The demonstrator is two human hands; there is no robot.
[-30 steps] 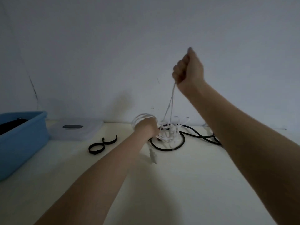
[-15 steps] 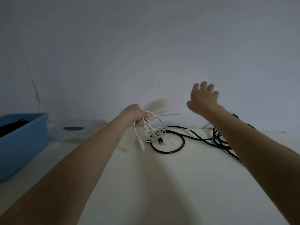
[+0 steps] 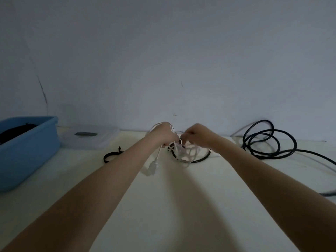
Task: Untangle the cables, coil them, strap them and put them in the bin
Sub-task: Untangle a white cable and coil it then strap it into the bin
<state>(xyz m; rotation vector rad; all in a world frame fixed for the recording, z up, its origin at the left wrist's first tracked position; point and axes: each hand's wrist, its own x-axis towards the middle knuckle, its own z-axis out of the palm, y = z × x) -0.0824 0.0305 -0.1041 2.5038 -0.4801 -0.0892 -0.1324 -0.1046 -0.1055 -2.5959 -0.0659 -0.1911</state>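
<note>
A pale table point(image 3: 181, 206) bears a blue bin point(image 3: 27, 151) at far left, cut off by the frame edge. A black cable point(image 3: 263, 144) loops at right, trailing rightward out of view. Mid-table, the left hand point(image 3: 164, 135) grips a tangled white cable point(image 3: 183, 151), its plug point(image 3: 153, 166) hanging downward; the right hand point(image 3: 195, 135) pinches strands, fingertips hidden.

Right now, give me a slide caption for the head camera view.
Both hands, left hand and right hand, work a tangled thin white cable above a cream table.
</note>
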